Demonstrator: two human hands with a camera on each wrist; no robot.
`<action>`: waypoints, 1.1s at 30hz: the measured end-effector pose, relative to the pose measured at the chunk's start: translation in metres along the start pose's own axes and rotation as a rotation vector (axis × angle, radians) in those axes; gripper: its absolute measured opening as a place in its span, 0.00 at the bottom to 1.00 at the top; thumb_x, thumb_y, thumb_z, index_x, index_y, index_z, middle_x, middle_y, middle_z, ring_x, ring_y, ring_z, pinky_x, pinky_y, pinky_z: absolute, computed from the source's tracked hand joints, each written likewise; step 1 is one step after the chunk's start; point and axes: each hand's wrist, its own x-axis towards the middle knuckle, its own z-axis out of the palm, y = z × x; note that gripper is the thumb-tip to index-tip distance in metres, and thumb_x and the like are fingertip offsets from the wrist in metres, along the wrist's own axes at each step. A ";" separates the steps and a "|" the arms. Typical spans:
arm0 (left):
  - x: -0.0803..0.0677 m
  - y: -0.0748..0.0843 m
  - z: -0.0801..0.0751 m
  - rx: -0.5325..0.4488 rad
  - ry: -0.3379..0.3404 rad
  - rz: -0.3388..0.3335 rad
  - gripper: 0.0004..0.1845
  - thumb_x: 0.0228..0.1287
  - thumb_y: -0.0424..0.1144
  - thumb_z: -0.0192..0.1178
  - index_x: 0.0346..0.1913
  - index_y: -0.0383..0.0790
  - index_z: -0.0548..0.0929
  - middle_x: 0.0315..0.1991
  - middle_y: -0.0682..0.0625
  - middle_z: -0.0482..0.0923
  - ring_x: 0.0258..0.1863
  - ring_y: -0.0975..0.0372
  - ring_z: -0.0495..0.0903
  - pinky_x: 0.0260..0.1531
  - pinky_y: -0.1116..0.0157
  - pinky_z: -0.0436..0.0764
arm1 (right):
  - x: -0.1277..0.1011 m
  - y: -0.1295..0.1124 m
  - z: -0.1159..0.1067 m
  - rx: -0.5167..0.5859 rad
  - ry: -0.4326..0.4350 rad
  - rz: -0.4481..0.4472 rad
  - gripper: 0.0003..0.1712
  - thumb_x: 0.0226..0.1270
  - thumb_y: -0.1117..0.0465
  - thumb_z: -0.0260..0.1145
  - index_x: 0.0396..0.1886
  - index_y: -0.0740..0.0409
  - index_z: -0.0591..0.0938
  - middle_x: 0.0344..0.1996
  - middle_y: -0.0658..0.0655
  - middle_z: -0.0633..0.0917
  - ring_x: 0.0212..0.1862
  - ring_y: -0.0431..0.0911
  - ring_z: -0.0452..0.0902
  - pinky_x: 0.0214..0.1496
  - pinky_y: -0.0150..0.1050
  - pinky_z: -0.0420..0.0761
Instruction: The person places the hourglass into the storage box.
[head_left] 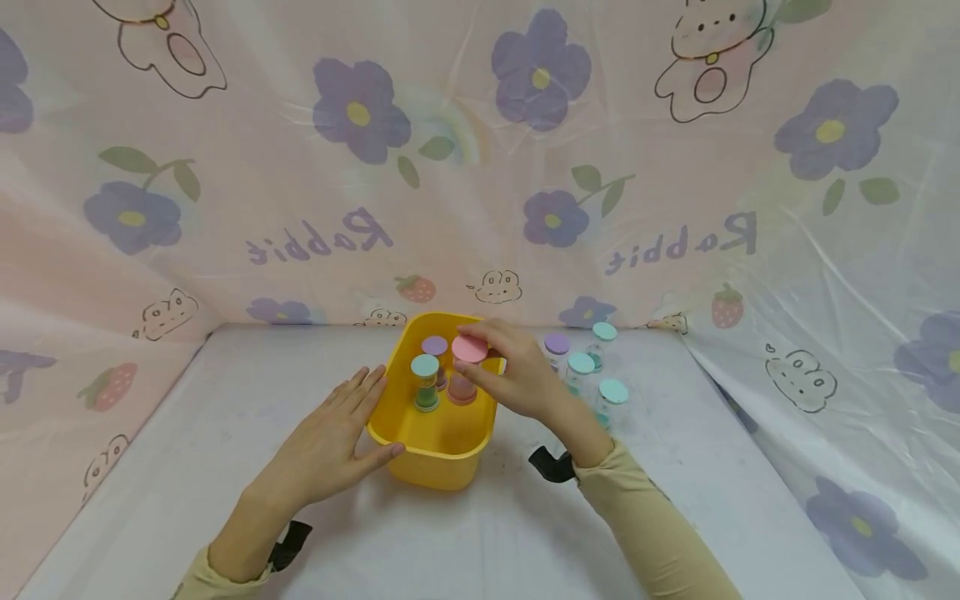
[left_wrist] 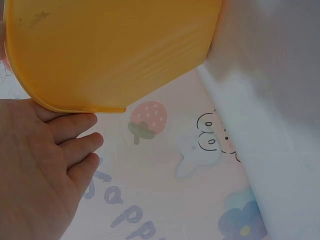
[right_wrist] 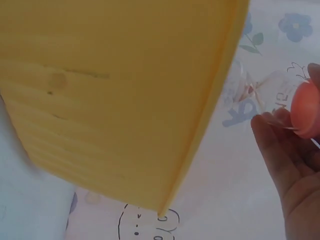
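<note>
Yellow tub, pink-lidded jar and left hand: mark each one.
yellow tub (head_left: 438,467), head view, near outer wall.
pink-lidded jar (head_left: 470,348), head view, top of lid.
left hand (head_left: 330,446), head view, back of hand.

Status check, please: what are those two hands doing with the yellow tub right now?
Left hand flat against yellow plastic tub. Right hand pinches pink-lidded clear jar over tub. Nothing blocking.

Pink-lidded clear jar (head_left: 468,354) upright over yellow bin (head_left: 438,450), pinched by right hand (head_left: 517,375)
</note>
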 end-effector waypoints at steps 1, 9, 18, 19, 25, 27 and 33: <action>0.000 0.000 0.000 0.000 0.002 0.001 0.54 0.70 0.71 0.55 0.82 0.34 0.56 0.84 0.42 0.50 0.82 0.46 0.51 0.79 0.43 0.56 | 0.001 0.000 0.002 0.000 -0.012 0.002 0.26 0.66 0.64 0.76 0.62 0.65 0.82 0.54 0.59 0.85 0.50 0.46 0.83 0.54 0.35 0.87; 0.000 0.000 0.000 -0.001 0.004 0.010 0.53 0.71 0.70 0.55 0.82 0.34 0.56 0.84 0.42 0.50 0.82 0.46 0.51 0.79 0.43 0.56 | 0.005 0.003 0.014 -0.004 -0.104 0.000 0.26 0.65 0.63 0.77 0.61 0.65 0.83 0.51 0.58 0.85 0.49 0.46 0.83 0.54 0.32 0.87; 0.000 -0.001 0.000 -0.003 0.007 0.012 0.53 0.71 0.70 0.55 0.82 0.33 0.56 0.84 0.43 0.50 0.82 0.46 0.51 0.79 0.42 0.57 | 0.011 0.004 0.025 -0.069 -0.246 0.002 0.28 0.65 0.59 0.78 0.63 0.61 0.83 0.48 0.56 0.85 0.46 0.44 0.81 0.53 0.33 0.85; 0.000 -0.001 -0.001 -0.004 0.005 0.011 0.53 0.71 0.71 0.55 0.82 0.33 0.56 0.84 0.43 0.50 0.82 0.46 0.51 0.79 0.42 0.57 | 0.012 0.004 0.027 -0.079 -0.265 0.006 0.27 0.65 0.59 0.78 0.63 0.61 0.83 0.49 0.55 0.85 0.47 0.44 0.81 0.55 0.33 0.85; 0.000 -0.001 -0.002 -0.001 0.008 0.014 0.53 0.70 0.71 0.55 0.82 0.33 0.56 0.84 0.43 0.50 0.82 0.46 0.51 0.79 0.42 0.56 | 0.018 0.007 0.035 -0.136 -0.366 0.008 0.26 0.67 0.57 0.76 0.61 0.63 0.84 0.55 0.58 0.86 0.55 0.48 0.83 0.62 0.36 0.83; 0.000 -0.001 -0.001 0.000 0.008 0.013 0.53 0.71 0.71 0.55 0.82 0.33 0.56 0.84 0.43 0.50 0.82 0.46 0.51 0.79 0.43 0.57 | 0.019 0.007 0.037 -0.153 -0.400 0.019 0.26 0.67 0.57 0.76 0.61 0.62 0.83 0.55 0.58 0.86 0.56 0.48 0.83 0.63 0.37 0.82; 0.000 -0.001 -0.001 -0.006 0.010 0.012 0.53 0.71 0.71 0.55 0.82 0.33 0.57 0.83 0.41 0.52 0.82 0.46 0.51 0.78 0.42 0.57 | 0.025 0.010 0.044 -0.190 -0.500 0.074 0.26 0.69 0.55 0.75 0.63 0.59 0.83 0.56 0.56 0.86 0.56 0.48 0.82 0.62 0.38 0.83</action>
